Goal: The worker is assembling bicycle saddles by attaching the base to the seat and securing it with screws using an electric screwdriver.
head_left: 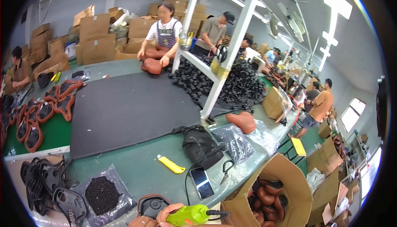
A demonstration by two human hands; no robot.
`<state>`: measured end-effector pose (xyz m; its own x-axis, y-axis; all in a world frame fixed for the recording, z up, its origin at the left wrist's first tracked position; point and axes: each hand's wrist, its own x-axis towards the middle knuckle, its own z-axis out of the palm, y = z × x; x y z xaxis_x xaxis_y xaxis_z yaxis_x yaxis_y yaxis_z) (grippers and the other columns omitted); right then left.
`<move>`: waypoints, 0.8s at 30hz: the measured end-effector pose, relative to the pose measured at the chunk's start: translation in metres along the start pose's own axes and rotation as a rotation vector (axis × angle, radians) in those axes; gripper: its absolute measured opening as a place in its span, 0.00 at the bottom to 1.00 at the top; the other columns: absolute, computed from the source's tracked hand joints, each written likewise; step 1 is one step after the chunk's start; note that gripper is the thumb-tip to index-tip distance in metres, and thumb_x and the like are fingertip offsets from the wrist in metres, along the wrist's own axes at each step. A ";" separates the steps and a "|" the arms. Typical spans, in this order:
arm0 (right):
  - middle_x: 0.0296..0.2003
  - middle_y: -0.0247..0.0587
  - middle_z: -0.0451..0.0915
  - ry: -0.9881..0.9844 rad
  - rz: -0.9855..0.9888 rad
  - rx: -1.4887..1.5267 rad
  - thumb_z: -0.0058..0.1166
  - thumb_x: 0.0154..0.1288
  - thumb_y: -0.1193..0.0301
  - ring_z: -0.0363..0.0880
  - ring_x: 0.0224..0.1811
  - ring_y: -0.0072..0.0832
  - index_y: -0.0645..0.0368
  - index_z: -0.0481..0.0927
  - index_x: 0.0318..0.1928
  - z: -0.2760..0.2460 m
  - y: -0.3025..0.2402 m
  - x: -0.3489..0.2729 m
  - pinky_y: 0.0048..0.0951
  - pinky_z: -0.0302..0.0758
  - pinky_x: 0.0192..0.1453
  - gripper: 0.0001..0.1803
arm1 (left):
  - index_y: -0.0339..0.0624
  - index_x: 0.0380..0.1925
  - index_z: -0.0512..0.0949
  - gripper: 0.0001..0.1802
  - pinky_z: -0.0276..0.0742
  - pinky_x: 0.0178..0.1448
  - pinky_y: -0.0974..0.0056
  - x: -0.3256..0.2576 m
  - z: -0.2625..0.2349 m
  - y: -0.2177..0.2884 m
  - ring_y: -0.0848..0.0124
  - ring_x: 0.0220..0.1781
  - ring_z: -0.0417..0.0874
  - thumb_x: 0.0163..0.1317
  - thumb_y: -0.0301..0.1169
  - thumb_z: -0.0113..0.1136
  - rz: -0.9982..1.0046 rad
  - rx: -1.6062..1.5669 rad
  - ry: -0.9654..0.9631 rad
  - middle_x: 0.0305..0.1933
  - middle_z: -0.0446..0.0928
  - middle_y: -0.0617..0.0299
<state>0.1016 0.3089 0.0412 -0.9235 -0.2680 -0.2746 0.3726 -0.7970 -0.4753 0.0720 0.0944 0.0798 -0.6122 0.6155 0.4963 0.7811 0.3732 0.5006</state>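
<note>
At the lower edge, my right hand [168, 213] is wrapped round a yellow-green corded electric screwdriver [190, 215], its black cable end pointing right. The screwdriver's tip is hidden. Just beside it, my left hand [142, 222] grips the near edge of a bicycle saddle [154, 204], which lies with its black plastic underside up and a brown rim showing. Part of both hands is cut off by the frame. Left of the saddle, an opened plastic bag holds a heap of small black screws [101, 195].
Black saddle bases [45, 181] lie far left. A yellow utility knife [171, 165], phone [202, 183], scissors [226, 172] and black bag [201, 146] are on the table. A carton [295, 177] of brown saddles stands right. A white post [233, 47] rises mid-table; co-workers stand beyond.
</note>
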 end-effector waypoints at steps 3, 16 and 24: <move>0.35 0.39 0.78 -0.295 -0.614 -0.942 0.63 0.73 0.69 0.79 0.38 0.30 0.54 0.75 0.48 0.046 -0.021 -0.005 0.37 0.76 0.57 0.11 | 0.39 0.35 0.81 0.08 0.80 0.39 0.51 -0.004 -0.001 -0.004 0.52 0.35 0.84 0.65 0.29 0.72 -0.024 0.013 0.018 0.33 0.80 0.53; 0.33 0.42 0.76 -0.362 -0.861 -0.428 0.62 0.70 0.85 0.78 0.33 0.35 0.52 0.65 0.64 0.051 -0.004 -0.002 0.37 0.79 0.38 0.29 | 0.40 0.36 0.82 0.06 0.83 0.40 0.53 0.005 -0.006 0.000 0.53 0.37 0.87 0.65 0.28 0.71 -0.003 -0.063 -0.031 0.35 0.84 0.54; 0.32 0.43 0.75 -0.348 -0.885 -0.371 0.62 0.70 0.86 0.77 0.30 0.34 0.53 0.66 0.62 0.052 0.000 -0.004 0.40 0.78 0.36 0.27 | 0.41 0.38 0.81 0.07 0.82 0.41 0.53 -0.010 0.005 0.011 0.52 0.37 0.86 0.65 0.27 0.72 -0.051 -0.008 0.073 0.35 0.83 0.53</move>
<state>0.1004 0.2819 0.0860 -0.8346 0.1468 0.5310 -0.5066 -0.5831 -0.6351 0.0880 0.0961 0.0765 -0.6586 0.5434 0.5205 0.7480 0.3972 0.5317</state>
